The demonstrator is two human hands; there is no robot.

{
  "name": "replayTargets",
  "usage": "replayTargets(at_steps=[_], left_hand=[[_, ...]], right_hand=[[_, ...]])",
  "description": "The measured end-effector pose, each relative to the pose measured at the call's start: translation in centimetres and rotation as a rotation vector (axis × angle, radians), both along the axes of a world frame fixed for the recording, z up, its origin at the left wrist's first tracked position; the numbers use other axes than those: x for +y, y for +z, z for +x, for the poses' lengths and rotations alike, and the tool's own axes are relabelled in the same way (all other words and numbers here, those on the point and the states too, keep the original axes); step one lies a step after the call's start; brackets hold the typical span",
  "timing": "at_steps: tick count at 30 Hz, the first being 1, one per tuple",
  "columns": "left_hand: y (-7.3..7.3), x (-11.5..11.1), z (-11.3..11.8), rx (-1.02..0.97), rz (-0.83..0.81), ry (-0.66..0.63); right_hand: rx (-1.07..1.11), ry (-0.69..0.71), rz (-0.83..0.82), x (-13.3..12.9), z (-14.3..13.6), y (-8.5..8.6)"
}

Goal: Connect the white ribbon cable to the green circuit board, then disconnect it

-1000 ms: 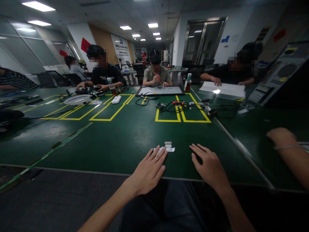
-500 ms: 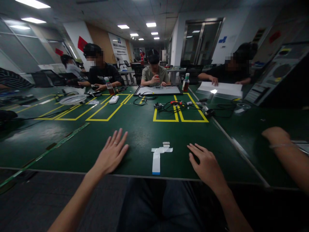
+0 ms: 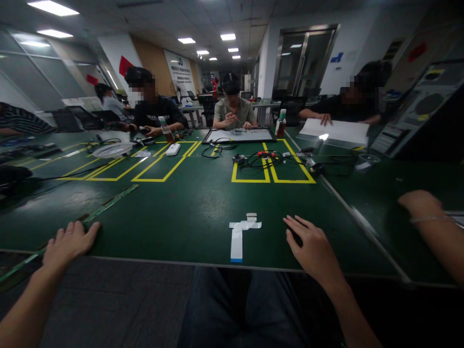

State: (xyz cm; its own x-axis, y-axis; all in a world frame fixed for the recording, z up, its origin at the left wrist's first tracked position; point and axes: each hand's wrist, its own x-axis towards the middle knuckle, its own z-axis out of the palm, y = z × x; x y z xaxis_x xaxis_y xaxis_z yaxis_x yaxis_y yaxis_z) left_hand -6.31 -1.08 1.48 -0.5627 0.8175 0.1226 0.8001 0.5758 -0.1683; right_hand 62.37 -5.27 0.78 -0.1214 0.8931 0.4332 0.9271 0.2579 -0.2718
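Observation:
A long, narrow green circuit board strip (image 3: 112,203) lies slantwise on the left of the table, its near end sticking out past the front edge. Over its middle rests my left hand (image 3: 68,244), thumb spread from the fingers; the fingertips partly hide behind the hand, and the strip lies flat under it. My right hand (image 3: 311,249) lies on the table with fingers stretched out, holding nothing. Left of it is a white flat ribbon cable (image 3: 237,244), folded, with a blue end toward me and a connector at the far end. A gap separates it from my right hand.
Yellow tape outlines (image 3: 250,181) mark the table (image 3: 195,208). Beyond are black cables with a red-handled tool (image 3: 266,154), a white box (image 3: 173,149) and bottles (image 3: 280,123). Another person's arm (image 3: 427,212) rests at right, near a computer case (image 3: 406,116). Several people sit around.
My left hand has moved left from beside the ribbon cable onto the circuit board strip. My right hand has stayed in place. The view has shifted slightly.

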Motion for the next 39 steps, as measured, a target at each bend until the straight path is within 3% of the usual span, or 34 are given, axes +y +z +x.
replayTargets(at_steps=[3,8,12,16,19,22,28,31,35,39], left_hand=[[0.1,0.4,0.2,-0.036,-0.113,0.056],[-0.1,0.5,-0.5,0.031,-0.139,0.008],[-0.4,0.8,-0.2,0.024,-0.072,-0.079],[-1.5,2.2,2.6,0.008,-0.028,-0.231],[-2.6,3.7,6.5,-0.019,-0.016,-0.371],[-3.1,5.0,12.1,-0.095,0.007,-0.556],[-1.7,5.1,25.5,-0.25,0.056,-0.894],[-0.9,4.3,30.9,-0.301,0.044,-1.042],[-0.4,3.6,35.5,-0.354,0.029,-1.159],[-0.5,3.5,37.0,-0.39,0.102,-1.184]], right_hand=[[0.011,0.003,0.006,0.1,0.1,-0.2],[0.006,0.007,0.015,0.1,0.1,-0.2],[0.01,0.007,0.021,0.0,0.0,-0.1],[0.009,0.001,0.011,0.1,0.0,-0.2],[0.014,0.0,-0.005,0.2,0.1,-0.2],[0.013,-0.006,-0.006,0.2,0.0,-0.2],[0.005,-0.006,-0.017,0.1,-0.1,0.1],[0.0,-0.009,-0.018,0.0,-0.1,0.2],[-0.004,-0.012,-0.031,0.0,-0.2,0.4],[-0.002,-0.007,-0.034,-0.1,-0.3,0.6]])
